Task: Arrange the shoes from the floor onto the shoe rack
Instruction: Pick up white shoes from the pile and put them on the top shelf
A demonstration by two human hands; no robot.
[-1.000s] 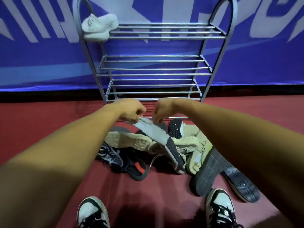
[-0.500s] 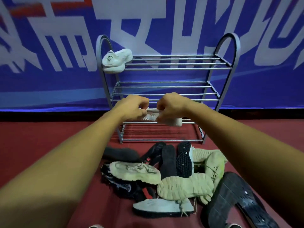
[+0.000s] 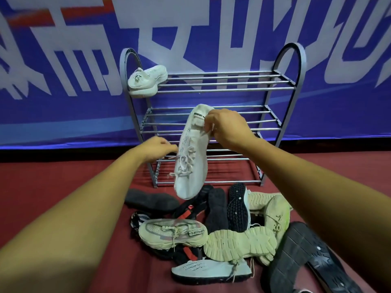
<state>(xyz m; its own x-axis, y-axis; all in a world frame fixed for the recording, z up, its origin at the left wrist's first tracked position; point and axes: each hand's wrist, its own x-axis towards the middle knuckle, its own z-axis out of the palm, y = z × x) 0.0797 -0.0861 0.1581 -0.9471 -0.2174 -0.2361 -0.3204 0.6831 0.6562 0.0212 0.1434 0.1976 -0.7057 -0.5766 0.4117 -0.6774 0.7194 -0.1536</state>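
A white lace-up sneaker hangs toe-down in front of the grey metal shoe rack. My right hand grips its heel at the height of the middle shelf. My left hand pinches the laces at the sneaker's left side. One white shoe lies on the rack's top shelf at the far left. A pile of beige, black and grey shoes lies on the red floor below my hands.
A blue banner with white lettering stands right behind the rack. A black sole lies upturned at the lower right. Red floor stretches to the left of the pile.
Both hands have lifted the white sneaker out of the pile. It was bunched between my hands; now it hangs upright from my right hand, and my left hand has moved down and left.
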